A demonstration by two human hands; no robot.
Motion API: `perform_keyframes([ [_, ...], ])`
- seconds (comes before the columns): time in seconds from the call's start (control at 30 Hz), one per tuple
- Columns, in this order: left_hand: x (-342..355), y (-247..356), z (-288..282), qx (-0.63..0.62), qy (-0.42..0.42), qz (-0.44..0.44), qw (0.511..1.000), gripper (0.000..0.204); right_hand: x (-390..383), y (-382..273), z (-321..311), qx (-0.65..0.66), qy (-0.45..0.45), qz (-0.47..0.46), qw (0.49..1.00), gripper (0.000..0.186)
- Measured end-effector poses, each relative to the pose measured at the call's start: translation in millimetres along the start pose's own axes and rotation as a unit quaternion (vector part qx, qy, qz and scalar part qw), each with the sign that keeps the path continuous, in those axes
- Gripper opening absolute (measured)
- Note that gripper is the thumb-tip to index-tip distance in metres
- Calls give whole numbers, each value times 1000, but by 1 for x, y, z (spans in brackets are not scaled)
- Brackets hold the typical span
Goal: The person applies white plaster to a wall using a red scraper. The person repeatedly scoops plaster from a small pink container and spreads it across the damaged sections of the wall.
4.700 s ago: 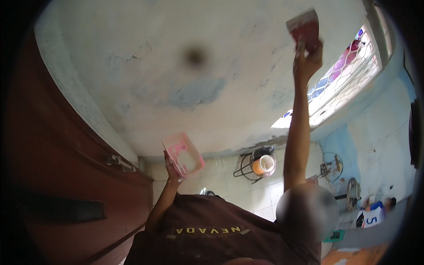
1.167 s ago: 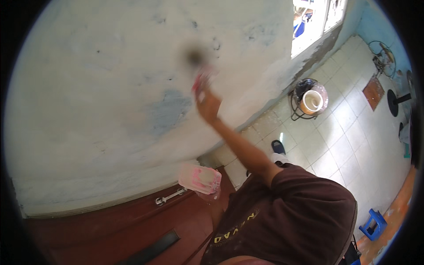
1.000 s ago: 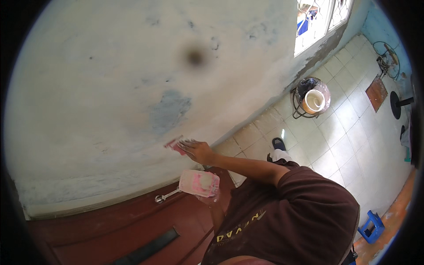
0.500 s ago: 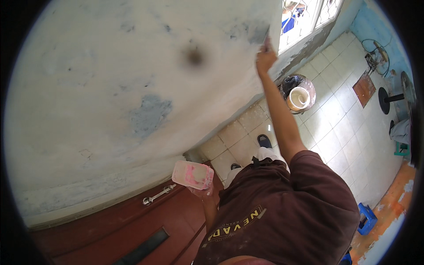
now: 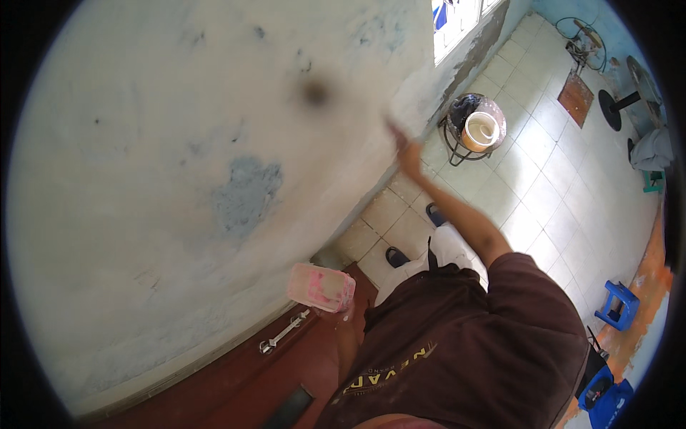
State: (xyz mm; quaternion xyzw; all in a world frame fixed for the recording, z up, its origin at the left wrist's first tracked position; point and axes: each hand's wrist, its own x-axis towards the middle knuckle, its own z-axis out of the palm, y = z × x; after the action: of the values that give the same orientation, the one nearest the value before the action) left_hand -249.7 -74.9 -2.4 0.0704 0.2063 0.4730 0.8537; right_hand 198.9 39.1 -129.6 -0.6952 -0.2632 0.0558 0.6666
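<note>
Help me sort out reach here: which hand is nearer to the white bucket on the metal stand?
Right. The right hand is pressed to the wall just left of the white bucket; the left hand holds a pink tub far below.

Bright daylight enters from the window (image 5: 457, 21); strong fisheye bending and black corners; a dark smudge blurs the wall (image 5: 179, 143).
</note>
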Motion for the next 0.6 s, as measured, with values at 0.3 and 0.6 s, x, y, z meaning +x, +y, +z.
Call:
perform_keyframes([
  [0.3, 2, 54, -50, -2, -12, -38, 999, 63, 201, -29, -43, -113, 140, 48, 982, 33],
  [0.6, -5, 96, -76, -14, -18, -32, 999, 63, -247, -172, 172, -34, -283, 38, 958, 42],
])
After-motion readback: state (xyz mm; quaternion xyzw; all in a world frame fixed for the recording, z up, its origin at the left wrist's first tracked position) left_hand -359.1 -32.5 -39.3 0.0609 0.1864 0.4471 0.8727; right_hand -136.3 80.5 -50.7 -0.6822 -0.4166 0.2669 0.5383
